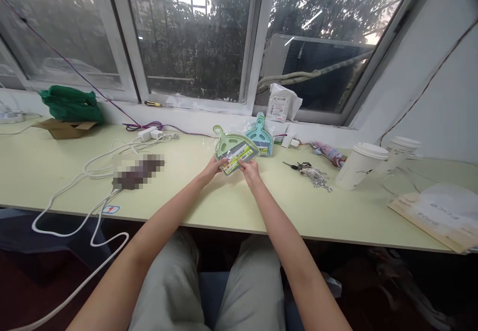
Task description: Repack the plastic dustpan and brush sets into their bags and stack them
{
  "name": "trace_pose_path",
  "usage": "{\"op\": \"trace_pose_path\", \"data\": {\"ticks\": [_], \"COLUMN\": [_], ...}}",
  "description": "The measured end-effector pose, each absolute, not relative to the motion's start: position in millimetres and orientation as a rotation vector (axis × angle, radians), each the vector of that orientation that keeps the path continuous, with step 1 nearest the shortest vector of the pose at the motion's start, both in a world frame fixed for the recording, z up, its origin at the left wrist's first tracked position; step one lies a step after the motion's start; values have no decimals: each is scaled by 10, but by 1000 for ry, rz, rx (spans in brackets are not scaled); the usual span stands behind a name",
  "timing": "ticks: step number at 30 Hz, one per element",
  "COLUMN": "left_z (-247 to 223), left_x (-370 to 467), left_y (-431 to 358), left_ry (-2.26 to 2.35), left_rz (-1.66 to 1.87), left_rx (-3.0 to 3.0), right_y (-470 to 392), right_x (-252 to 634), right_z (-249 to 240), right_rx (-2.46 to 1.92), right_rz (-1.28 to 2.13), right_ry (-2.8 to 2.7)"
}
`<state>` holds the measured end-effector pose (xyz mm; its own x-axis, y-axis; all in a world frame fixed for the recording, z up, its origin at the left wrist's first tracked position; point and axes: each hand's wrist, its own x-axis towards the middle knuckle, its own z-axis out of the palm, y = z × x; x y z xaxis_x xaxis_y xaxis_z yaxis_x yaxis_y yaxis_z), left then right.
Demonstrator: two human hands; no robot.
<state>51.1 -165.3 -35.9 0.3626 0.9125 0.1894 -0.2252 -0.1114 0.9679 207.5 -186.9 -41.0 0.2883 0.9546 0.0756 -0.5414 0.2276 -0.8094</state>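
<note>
Between my hands is a small green dustpan and brush set in clear plastic, with a printed label facing up, held tilted over the table. My left hand grips its lower left edge, the thumb on top. At the lower right part of the label, my right hand pinches the packet. Just behind it, toward the window, a stack of similar blue sets lies on the pale table.
White cables and a green bag in a cardboard box are on the left. Keys, lidded paper cups and a paper bag lie on the right. A white package stands by the window.
</note>
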Motion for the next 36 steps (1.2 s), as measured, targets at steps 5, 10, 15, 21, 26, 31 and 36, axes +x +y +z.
{"op": "trace_pose_path", "data": {"ticks": [5, 10, 15, 21, 26, 31, 36], "left_z": [-337, -277, -313, -402, -331, -279, -270], "left_x": [583, 663, 647, 615, 393, 183, 168], "left_y": [-1787, -1924, -1807, -1685, -1533, -1454, -1499], "left_ry": [638, 523, 696, 802, 816, 870, 831], "left_rz": [1064, 814, 1102, 1185, 1247, 1294, 1117], "left_rx": [1383, 1405, 1368, 1263, 1053, 905, 908], "right_y": [-1874, -1873, -1862, -1847, -1969, -2068, -2000], "right_x": [2067, 2060, 2060, 2175, 2420, 2492, 2504], "right_z": [-360, -365, -396, -355, -262, -244, -311], "right_rx": [-709, -668, -674, -889, -1221, -1219, -1211], "right_rz": [1027, 957, 1011, 1190, 704, -46, -7], "right_ry": [-656, -587, -619, -712, -1164, -1818, -1856]}}
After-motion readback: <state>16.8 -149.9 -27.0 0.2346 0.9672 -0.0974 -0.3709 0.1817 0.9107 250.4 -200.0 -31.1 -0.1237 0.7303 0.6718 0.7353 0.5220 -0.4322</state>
